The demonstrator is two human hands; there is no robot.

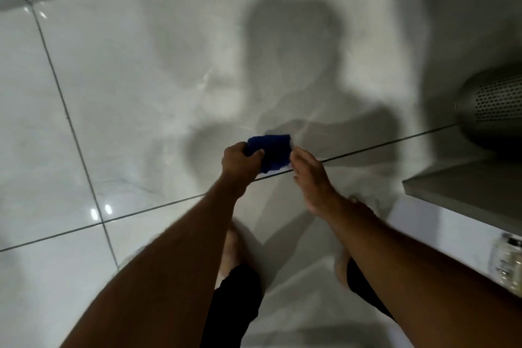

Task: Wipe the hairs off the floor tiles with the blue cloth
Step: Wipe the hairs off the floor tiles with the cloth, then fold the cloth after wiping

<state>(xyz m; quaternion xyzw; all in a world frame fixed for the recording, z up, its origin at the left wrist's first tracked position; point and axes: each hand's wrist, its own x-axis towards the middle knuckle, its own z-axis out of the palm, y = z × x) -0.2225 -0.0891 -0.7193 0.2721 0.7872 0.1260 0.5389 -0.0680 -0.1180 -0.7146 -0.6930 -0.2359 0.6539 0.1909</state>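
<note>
1. Head view, far left: glossy pale floor tiles (118,87) with dark grout lines, and small light glints low on the left.
2. My left hand (240,159) is closed around the left edge of the blue cloth (272,151), thumb on top.
3. The blue cloth is bunched between my two hands, just above a grout line, over my own shadow; I cannot tell whether it touches the tile.
4. My right hand (309,171) is loosely spread, fingertips against the cloth's right edge, not gripping it.
5. Far right: a grey perforated cylinder (491,106) above a grey ledge (463,192).
6. Any hairs are too fine to see.
</note>
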